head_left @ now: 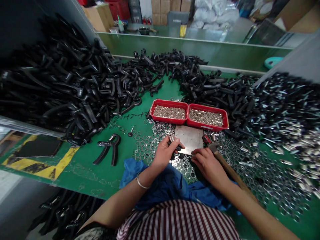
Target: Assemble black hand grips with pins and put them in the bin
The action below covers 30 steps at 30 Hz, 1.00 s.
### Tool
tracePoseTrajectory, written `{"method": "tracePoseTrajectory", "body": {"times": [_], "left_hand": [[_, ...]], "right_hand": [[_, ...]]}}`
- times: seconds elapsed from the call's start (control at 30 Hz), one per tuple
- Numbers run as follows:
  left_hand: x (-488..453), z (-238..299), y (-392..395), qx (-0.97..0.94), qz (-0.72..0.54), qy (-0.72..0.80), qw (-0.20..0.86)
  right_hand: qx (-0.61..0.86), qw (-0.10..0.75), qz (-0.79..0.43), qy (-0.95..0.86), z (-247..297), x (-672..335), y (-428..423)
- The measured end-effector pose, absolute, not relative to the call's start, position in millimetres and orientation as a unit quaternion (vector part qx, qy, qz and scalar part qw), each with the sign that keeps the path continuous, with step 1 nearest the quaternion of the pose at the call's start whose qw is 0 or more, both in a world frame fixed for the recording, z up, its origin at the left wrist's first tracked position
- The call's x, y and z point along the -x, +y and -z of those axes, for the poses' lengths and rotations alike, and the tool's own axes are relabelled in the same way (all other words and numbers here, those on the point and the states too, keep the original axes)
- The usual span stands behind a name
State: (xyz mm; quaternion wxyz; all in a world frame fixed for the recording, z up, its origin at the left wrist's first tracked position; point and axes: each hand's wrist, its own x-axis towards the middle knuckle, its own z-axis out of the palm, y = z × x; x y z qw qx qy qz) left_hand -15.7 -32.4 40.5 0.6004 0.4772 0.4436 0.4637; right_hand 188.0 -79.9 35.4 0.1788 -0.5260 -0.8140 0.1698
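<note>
My left hand [167, 148] is closed around a metal coil spring [171, 137] with a black part at its lower end. Beside it, my right hand [206, 161] pinches near the end of a thin shiny piece at the front edge of a metal plate [191, 135]; whether it grips that piece is too small to tell. Behind the plate stand two red trays, the left tray [155, 101] with tiny metal bits and the right tray [226, 125] with small pins. A hammer [227, 165] lies by my right wrist.
Black handle parts [82, 83] are heaped at left and back. Metal rings [265, 180] spread across the green table [87, 176]. A black hand gripper [113, 150] lies at left. Blue cloth [165, 186] covers the front edge. Black-headed bolts [287, 100] pile up at right.
</note>
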Motion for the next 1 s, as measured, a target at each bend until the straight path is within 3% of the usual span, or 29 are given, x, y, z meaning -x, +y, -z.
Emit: {"method": "tracePoseTrajectory", "body": {"times": [0.17,0.27,0.43,0.67,0.77,0.9,1.0], "left_hand": [[3,-49,-33,-0.577,-0.489,0.41,0.51],[-5,-52,-29,-0.605,-0.491,0.412,0.473],[-11,-51,-24,-0.631,-0.471,0.431,0.441],[-11,-51,-22,-0.655,-0.445,0.431,0.432],[-6,-56,-21,-0.715,-0.439,0.366,0.403],[-3,-56,-14,-0.763,-0.399,0.324,0.394],[-14,-53,0,-0.682,-0.417,0.385,0.461]], "right_hand": [[0.561,0.456,-0.447,-0.526,-37,-178,-72],[0.473,0.519,-0.62,-0.351,-37,-161,-61],[0.415,0.497,-0.706,-0.286,-38,-155,-51],[0.475,0.468,-0.602,-0.44,-46,-167,-56],[0.441,0.466,-0.653,-0.402,-49,-167,-57],[0.377,0.412,-0.766,-0.32,-55,-166,-54],[0.455,0.338,-0.698,-0.438,-65,-179,-53]]}}
